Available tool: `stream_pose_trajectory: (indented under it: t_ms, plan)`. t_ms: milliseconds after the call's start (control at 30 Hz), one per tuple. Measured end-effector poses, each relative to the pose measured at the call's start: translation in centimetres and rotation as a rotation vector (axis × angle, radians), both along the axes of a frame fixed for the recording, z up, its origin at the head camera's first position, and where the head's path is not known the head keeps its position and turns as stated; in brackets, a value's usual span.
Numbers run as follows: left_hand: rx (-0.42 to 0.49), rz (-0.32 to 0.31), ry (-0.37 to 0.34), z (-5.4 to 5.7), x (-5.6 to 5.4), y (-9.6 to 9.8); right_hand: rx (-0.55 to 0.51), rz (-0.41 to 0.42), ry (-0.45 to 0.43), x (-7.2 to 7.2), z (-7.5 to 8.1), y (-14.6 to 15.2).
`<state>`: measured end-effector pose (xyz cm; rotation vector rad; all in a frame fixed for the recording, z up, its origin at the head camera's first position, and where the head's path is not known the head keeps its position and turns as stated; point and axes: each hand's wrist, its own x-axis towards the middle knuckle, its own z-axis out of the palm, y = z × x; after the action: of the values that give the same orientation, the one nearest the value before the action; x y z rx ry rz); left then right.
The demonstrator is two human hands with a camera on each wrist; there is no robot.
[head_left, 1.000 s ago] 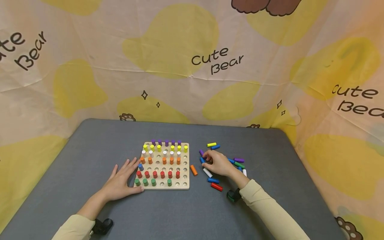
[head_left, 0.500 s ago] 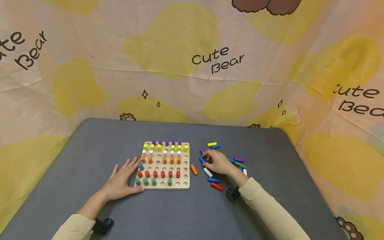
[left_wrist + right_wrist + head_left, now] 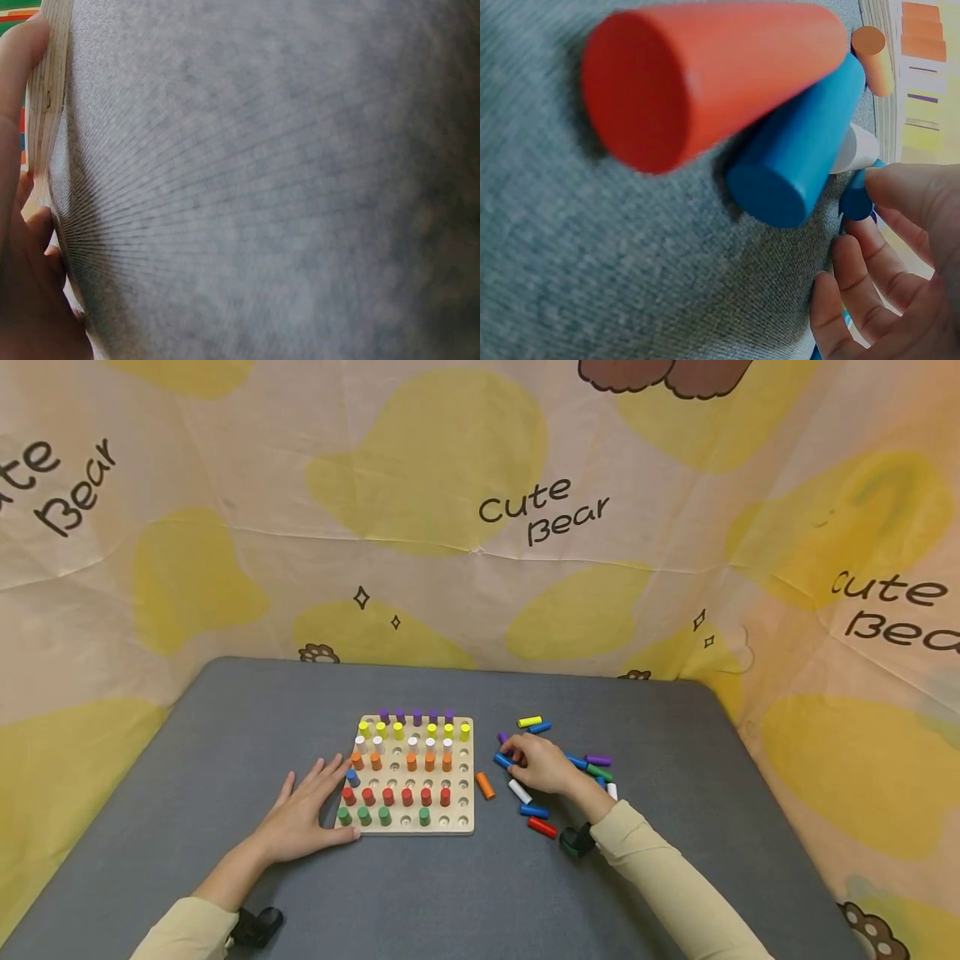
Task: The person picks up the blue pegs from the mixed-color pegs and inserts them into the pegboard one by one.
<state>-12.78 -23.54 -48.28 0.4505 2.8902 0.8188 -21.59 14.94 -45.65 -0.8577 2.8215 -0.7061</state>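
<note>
My left hand lies spread at the left edge of a wooden pegboard, its thumb against the near corner. In the left wrist view the thumb rests along the board's layered side. Rows of purple, yellow, white, orange, red and green pegs stand in the board, with one blue peg at the left. To the right of the board, my right hand pinches a loose blue peg between thumb and fingers, low at the cloth. A purple peg lies just behind those fingers.
Loose pegs lie around the right hand: orange, white, blue, red, yellow, green and purple. Grey cloth covers the table; a printed curtain hangs behind.
My right hand has shifted slightly left, and the blue peg at its fingertips has turned and moved a little left. The left hand and the board have stayed in place.
</note>
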Motion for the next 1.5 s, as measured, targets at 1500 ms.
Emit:
stream_pose_trajectory:
  t_ms: [1500]
  plan:
    - [0.01, -0.002, 0.004, -0.1, 0.0, 0.0, -0.087, 0.023, -0.04, -1.1, -0.7, -0.2]
